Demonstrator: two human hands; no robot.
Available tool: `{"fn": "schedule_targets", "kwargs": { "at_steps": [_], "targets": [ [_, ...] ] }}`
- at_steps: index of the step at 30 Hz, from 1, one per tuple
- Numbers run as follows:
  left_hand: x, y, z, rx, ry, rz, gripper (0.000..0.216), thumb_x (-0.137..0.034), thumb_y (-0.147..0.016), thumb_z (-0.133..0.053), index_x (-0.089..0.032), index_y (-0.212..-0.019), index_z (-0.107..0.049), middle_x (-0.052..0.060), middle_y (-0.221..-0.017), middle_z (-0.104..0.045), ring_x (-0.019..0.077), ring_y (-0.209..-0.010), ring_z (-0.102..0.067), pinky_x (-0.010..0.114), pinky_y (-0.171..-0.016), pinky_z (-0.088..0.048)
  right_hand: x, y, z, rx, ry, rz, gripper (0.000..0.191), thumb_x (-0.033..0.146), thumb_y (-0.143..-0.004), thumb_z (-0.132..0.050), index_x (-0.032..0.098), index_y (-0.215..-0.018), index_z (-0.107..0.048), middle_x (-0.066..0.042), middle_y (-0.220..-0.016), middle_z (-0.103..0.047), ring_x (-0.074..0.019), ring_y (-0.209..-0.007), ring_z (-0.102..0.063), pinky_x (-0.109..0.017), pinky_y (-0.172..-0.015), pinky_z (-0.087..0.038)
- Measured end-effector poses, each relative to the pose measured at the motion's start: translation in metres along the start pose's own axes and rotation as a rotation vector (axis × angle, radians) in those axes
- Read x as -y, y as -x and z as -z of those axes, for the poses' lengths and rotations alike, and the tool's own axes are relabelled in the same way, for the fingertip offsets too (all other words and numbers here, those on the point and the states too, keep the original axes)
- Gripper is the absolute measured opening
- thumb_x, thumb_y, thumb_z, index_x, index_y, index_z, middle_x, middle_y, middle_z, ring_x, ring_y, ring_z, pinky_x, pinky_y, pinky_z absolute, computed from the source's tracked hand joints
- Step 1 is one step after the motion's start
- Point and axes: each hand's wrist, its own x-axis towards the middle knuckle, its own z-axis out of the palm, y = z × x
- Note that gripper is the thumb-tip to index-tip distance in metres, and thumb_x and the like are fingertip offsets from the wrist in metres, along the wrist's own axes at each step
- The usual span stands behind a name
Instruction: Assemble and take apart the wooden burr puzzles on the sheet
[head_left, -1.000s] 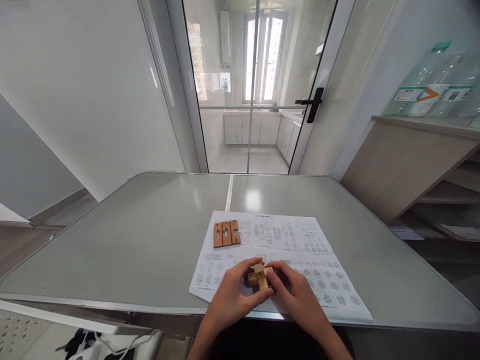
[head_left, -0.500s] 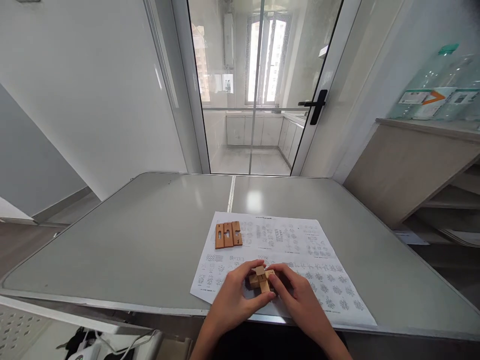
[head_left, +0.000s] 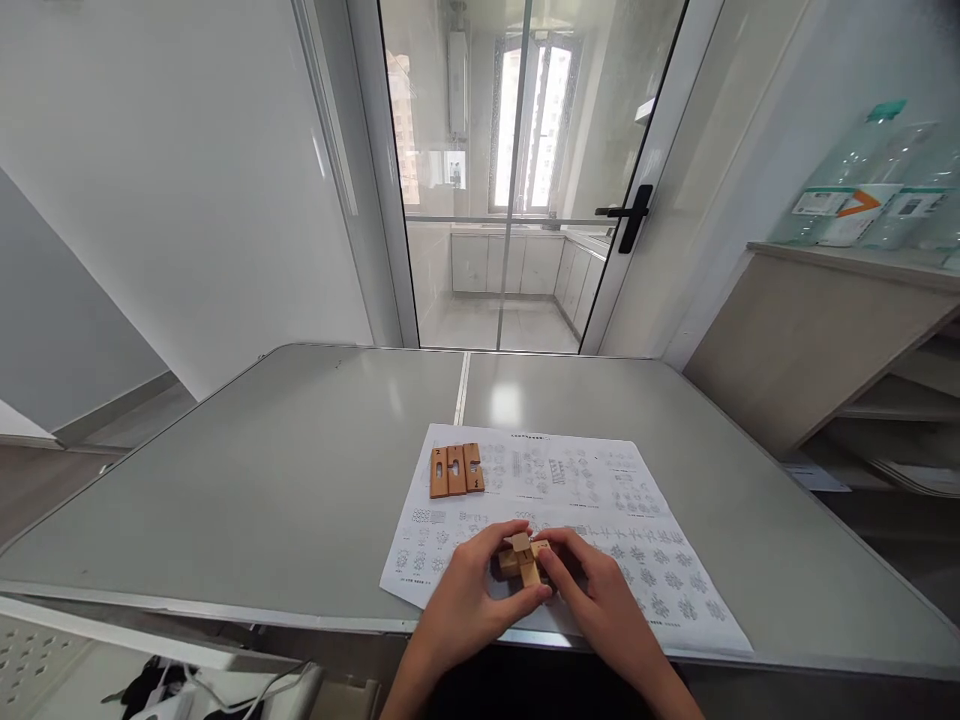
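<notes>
Both hands hold a small wooden burr puzzle [head_left: 528, 567] made of interlocking light-brown bars, close to the table's near edge. My left hand [head_left: 474, 588] grips it from the left, with the index finger at its top and the thumb along its near side. On the right, my right hand [head_left: 596, 592] presses thumb and index finger against the bars. Parts of the puzzle are hidden behind the fingers. Beneath lies a printed instruction sheet [head_left: 570, 505] covered in small diagrams. Three flat, reddish-brown wooden pieces [head_left: 457, 470] with cut-outs lie side by side on its upper left.
The grey table [head_left: 262, 500] has a seam [head_left: 463, 390] across it and a metal rim. A glass door [head_left: 510, 180] with a black handle [head_left: 634, 218] stands beyond. Plastic bottles [head_left: 855, 195] sit on a shelf at right. Cables [head_left: 255, 690] lie below the table's left front.
The hands and the puzzle keep almost the same position and grip. Only the camera view has shifted slightly.
</notes>
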Motion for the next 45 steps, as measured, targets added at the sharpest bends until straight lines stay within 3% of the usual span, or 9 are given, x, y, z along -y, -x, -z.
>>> {"fn": "schedule_targets", "kwargs": {
  "at_steps": [18, 31, 45],
  "targets": [
    [-0.0077, -0.0014, 0.0033, 0.018, -0.005, 0.007, 0.059, -0.044, -0.083, -0.082, -0.029, -0.138, -0.066, 0.005, -0.139, -0.070, 0.0290, -0.127, -0.064, 0.042, -0.113, -0.050, 0.0048, 0.0011, 0.0011, -0.021, -0.016, 0.012, 0.041, 0.058, -0.105, -0.051, 0.023, -0.114, -0.070, -0.005, -0.094, -0.076, -0.0237, -0.087, -0.071, -0.034, -0.080, -0.055],
    [-0.0006, -0.0015, 0.0017, 0.017, 0.001, -0.017, 0.062, -0.050, -0.084, -0.082, -0.029, -0.140, -0.065, 0.006, -0.142, -0.068, 0.0293, -0.130, -0.063, 0.042, -0.113, -0.050, 0.0031, 0.0005, 0.0010, -0.030, -0.004, 0.033, 0.042, 0.059, -0.105, -0.051, 0.024, -0.114, -0.070, -0.004, -0.091, -0.075, -0.0230, -0.083, -0.071, -0.033, -0.076, -0.054],
    [-0.0012, -0.0025, -0.0004, -0.004, 0.001, -0.035, 0.060, -0.046, -0.083, -0.082, -0.028, -0.138, -0.067, 0.005, -0.137, -0.071, 0.0292, -0.125, -0.066, 0.043, -0.113, -0.051, 0.0010, 0.0000, 0.0026, -0.023, 0.005, 0.037, 0.042, 0.059, -0.106, -0.050, 0.023, -0.114, -0.070, -0.004, -0.092, -0.074, -0.0225, -0.084, -0.070, -0.032, -0.076, -0.054]
  ]
}}
